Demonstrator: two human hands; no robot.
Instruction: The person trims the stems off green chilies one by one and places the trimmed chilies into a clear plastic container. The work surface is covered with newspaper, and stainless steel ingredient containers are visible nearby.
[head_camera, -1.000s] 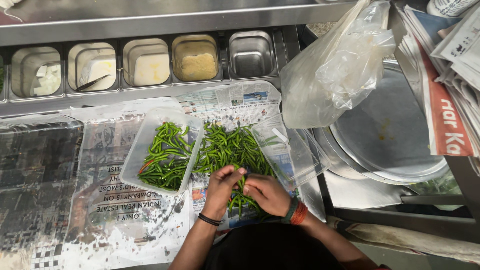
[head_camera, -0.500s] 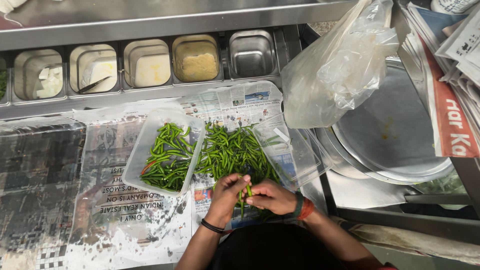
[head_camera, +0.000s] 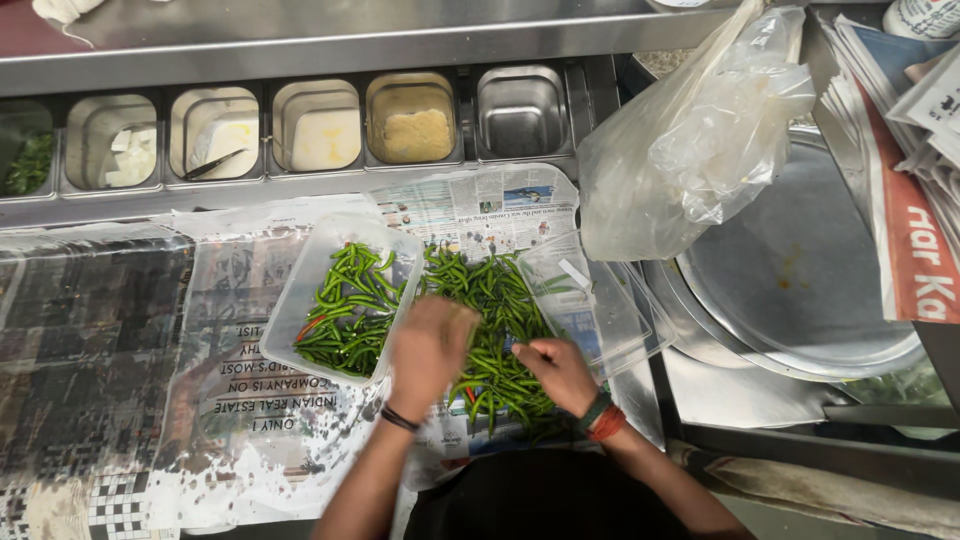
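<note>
A pile of green chillies (head_camera: 495, 320) lies on newspaper in front of me. Left of it stands a clear plastic tub (head_camera: 300, 310) holding more green chillies (head_camera: 345, 315) and one reddish one. My left hand (head_camera: 430, 350) is blurred, fingers curled, over the gap between the tub and the pile; what it holds is hidden. My right hand (head_camera: 558, 372), with a band and threads at the wrist, rests on the near right of the pile with its fingers pinched on a chilli. A second clear tub (head_camera: 600, 310) lies tilted on the pile's right side.
A row of steel inset pans (head_camera: 320, 125) runs along the back, some with pale fillings and one empty (head_camera: 520, 105). A large clear plastic bag (head_camera: 700, 140) hangs over a big round steel tray (head_camera: 800, 290) on the right. Folded newspapers (head_camera: 900, 150) are stacked far right. Newspaper sheets (head_camera: 120, 330) cover the counter.
Both hands were together at the near edge of the pile, working one chilli. Now they have parted: my left hand has swung left towards the tub, and my right stays on the pile.
</note>
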